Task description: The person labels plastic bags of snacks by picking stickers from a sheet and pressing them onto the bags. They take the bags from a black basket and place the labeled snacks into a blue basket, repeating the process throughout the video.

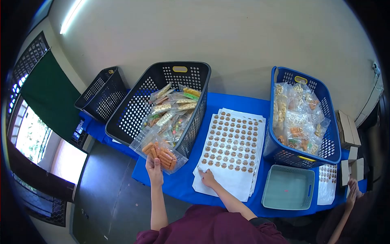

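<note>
- Pinching a clear packet of orange-brown sticks [165, 157] between thumb and fingers, the left hand [154, 171] had it up at the front corner of the black basket [200, 110], and what a grip: low on the bag, the upper edge left free!
- Over on the table [178, 185], the right hand [208, 179] was down on the top sheet of round stickers [229, 184], its fingertips right at the near-left end of the rows. Pressed together on something, or merely resting? Too small to tell.
- And here was the relation that counted: from the right hand, the packet lay to the left and a little farther forward, with a strip of blue cloth between. The packet slanted, its sticks running roughly from far left to near right; the sheet stretched away from the body. The right hand was the nearer to the stickers, by a clear margin.
- Now for the murky parts! Fingers behind the packet were hidden, and whether the bag touched the basket rim could not be made out. The print on the stickers was too small to read.
- Far right, another person's hands [352, 191] were blurred and half lost in the dark edge, beside some cardboard boxes [354, 171].
</note>
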Tool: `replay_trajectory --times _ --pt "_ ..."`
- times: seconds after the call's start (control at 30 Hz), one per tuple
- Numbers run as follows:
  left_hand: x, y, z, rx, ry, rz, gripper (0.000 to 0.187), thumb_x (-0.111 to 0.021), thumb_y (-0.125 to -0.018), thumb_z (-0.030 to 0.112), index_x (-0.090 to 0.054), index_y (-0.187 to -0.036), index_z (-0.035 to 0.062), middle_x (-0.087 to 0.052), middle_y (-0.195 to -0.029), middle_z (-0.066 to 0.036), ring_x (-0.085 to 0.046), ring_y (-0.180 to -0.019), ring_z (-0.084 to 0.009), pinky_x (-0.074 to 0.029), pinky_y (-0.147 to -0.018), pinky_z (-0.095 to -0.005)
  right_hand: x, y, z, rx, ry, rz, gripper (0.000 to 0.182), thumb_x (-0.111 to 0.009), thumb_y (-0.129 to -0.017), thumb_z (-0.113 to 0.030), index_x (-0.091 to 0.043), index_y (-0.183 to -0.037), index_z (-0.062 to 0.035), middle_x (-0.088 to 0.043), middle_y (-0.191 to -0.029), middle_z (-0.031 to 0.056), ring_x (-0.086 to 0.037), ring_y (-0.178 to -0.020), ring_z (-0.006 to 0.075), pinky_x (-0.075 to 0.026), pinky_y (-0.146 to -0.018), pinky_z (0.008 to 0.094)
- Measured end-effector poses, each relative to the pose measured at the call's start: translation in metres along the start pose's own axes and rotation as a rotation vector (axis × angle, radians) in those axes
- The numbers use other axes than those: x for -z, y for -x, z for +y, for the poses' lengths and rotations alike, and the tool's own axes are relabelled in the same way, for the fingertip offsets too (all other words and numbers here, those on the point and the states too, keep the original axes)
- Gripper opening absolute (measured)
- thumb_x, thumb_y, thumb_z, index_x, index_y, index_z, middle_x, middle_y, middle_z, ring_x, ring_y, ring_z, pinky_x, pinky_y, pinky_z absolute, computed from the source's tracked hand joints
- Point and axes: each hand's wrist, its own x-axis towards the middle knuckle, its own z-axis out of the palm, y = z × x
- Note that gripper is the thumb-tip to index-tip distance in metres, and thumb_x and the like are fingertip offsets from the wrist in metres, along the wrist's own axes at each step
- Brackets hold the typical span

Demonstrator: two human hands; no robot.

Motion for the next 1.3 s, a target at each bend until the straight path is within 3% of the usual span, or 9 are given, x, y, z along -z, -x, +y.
replay_trajectory --times 0.13,0.23,0.27,0.5,0.67,0.8,1.0,1.1,1.3 --pt "0.001 0.0 -0.002 0.001 0.016 -0.002 0.05 -0.05 -0.085 0.028 -0.035 -0.122 -0.0004 -0.046 -0.116 -0.007 -0.047 -0.103 -0.0158 -0.039 -0.088 -0.0292 0.009 -0.005 0.006 0.11 0.036 -0.116 0.048 -0.05 -0.069 -0.007 -0.05 -0.116 -0.0163 -0.05 -0.09 0.0162 -0.047 -0.086 0.028 -0.04 -0.076 0.0349" --pt "0.002 -0.001 -0.002 -0.009 0.001 -0.01 0.05 -0.051 -0.084 0.028 -0.035 -0.122 -0.0005 -0.046 -0.116 -0.007 -0.048 -0.103 -0.0156 -0.039 -0.088 -0.0289 0.023 0.004 0.007 -0.002 -1.015 -0.193 0.039 -0.05 -0.074 -0.007 -0.053 -0.112 -0.0115 -0.054 -0.094 0.009 -0.048 -0.09 0.0197 -0.038 -0.076 0.0322" --pt "0.002 -0.001 -0.002 -0.013 -0.004 -0.014 0.05 -0.051 -0.084 0.028 -0.035 -0.122 -0.0006 -0.046 -0.116 -0.007 -0.048 -0.103 -0.0156 -0.039 -0.088 -0.0288 0.062 0.024 -0.022 -0.308 -1.123 -0.2 0.024 -0.05 -0.079 -0.008 -0.056 -0.102 -0.0088 -0.054 -0.102 0.0023 -0.047 -0.092 0.0117 -0.036 -0.074 0.0281" --pt "-0.009 0.004 0.002 -0.072 -0.15 0.042 0.048 -0.05 -0.086 0.028 -0.037 -0.12 -0.0034 -0.049 -0.109 -0.008 -0.049 -0.097 -0.0144 -0.039 -0.084 -0.0261 0.174 0.111 -0.007 -0.222 -1.565 0.145 0.01 -0.055 -0.079 -0.01 -0.057 -0.089 -0.0112 -0.058 -0.092 0.0021 -0.051 -0.091 0.0135 -0.036 -0.075 0.0292" --pt "-0.043 0.015 0.013 -0.127 -0.34 0.077 0.029 -0.048 -0.087 0.017 -0.045 -0.108 -0.0039 -0.052 -0.101 -0.007 -0.049 -0.091 -0.0122 -0.039 -0.079 -0.0248 0.205 0.161 0.008 -0.102 -1.818 0.425 0.009 -0.053 -0.08 -0.008 -0.056 -0.088 -0.01 -0.059 -0.086 0.0035 -0.053 -0.078 0.0133 -0.041 -0.072 0.0297" --pt "-0.073 0.022 0.013 -0.075 -0.294 -0.014 0.024 -0.054 -0.083 0.013 -0.049 -0.097 -0.0062 -0.057 -0.088 -0.007 -0.052 -0.081 -0.0095 -0.043 -0.069 -0.0231 0.23 0.182 -0.025 -0.061 -1.74 0.5 0.011 -0.051 -0.081 -0.005 -0.056 -0.091 -0.0071 -0.058 -0.085 0.0045 -0.052 -0.076 0.0118 -0.041 -0.072 0.0274" --pt "-0.128 0.036 -0.006 0.214 -0.02 -0.349 0.028 -0.05 -0.086 0.015 -0.049 -0.105 -0.0057 -0.056 -0.091 -0.005 -0.051 -0.081 -0.0071 -0.042 -0.069 -0.0204 0.268 0.184 -0.094 0.221 -1.321 0.584 0.01 -0.053 -0.078 0.0 -0.059 -0.086 -0.0013 -0.056 -0.083 0.0061 -0.052 -0.076 0.0119 -0.041 -0.071 0.0244" --pt "-0.141 0.04 -0.006 0.237 -0.098 -0.494 0.028 -0.047 -0.088 0.022 -0.054 -0.1 -0.0023 -0.058 -0.08 -0.003 -0.05 -0.071 -0.0046 -0.041 -0.061 -0.0188 0.274 0.181 -0.129 0.265 -1.171 0.555 0.009 -0.054 -0.076 0.003 -0.06 -0.083 0.0007 -0.056 -0.082 0.005 -0.051 -0.077 0.0111 -0.04 -0.072 0.0235" --pt "-0.157 0.045 0.015 0.262 -0.089 -0.626 0.033 -0.046 -0.089 0.024 -0.053 -0.102 -0.0046 -0.059 -0.081 -0.005 -0.052 -0.073 -0.006 -0.042 -0.063 -0.021 0.262 0.166 -0.143 0.181 -0.81 0.631 0.026 -0.059 -0.074 0.002 -0.055 -0.099 0.0015 -0.059 -0.076 0.0048 -0.049 -0.069 0.0062 -0.037 -0.064 0.0188"
